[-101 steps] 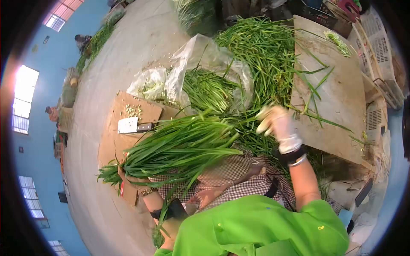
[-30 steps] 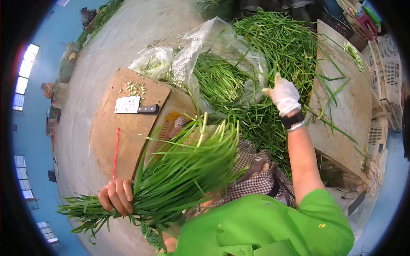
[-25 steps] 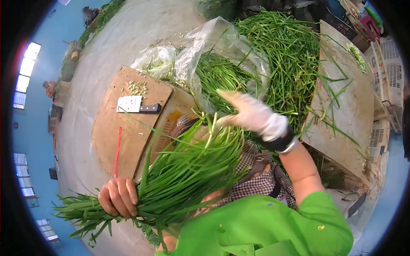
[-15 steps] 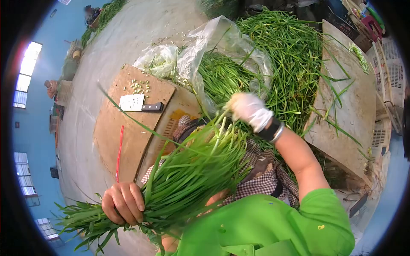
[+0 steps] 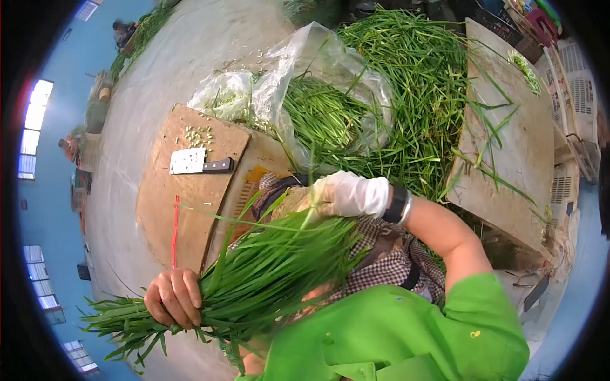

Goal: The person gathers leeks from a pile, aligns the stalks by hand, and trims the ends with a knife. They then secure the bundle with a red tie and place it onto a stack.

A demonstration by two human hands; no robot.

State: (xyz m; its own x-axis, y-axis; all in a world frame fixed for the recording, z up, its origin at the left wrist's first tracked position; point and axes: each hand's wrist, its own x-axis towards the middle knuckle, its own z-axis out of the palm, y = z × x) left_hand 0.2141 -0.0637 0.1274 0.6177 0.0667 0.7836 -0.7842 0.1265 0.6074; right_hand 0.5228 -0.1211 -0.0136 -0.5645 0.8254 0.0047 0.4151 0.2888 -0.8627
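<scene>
A long bunch of garlic chives [image 5: 273, 260] lies slanted across my lap, with its leafy tips toward the lower left. My left hand [image 5: 173, 298], bare, is wrapped round the bunch near those tips. My right hand [image 5: 349, 194], in a white glove with a dark band at the wrist, is closed at the pale stem end of the bunch; the fingertips are partly hidden. On the wooden board [image 5: 152, 209] at the left lie a cleaver [image 5: 201, 163] with a black handle, several cut stem pieces [image 5: 198, 137] and a red tie strip [image 5: 175, 232].
A clear plastic bag [image 5: 279, 95] of greens stands open beyond my right hand. Next to it rises a big heap of loose greens [image 5: 419, 95]. A second board [image 5: 508, 152] at the right carries stray leaves. Other people [image 5: 124, 33] are far off at the left.
My right hand has come down and left from above the stem ends, toward the bunch. My left hand keeps its hold. The view has shifted slightly.
</scene>
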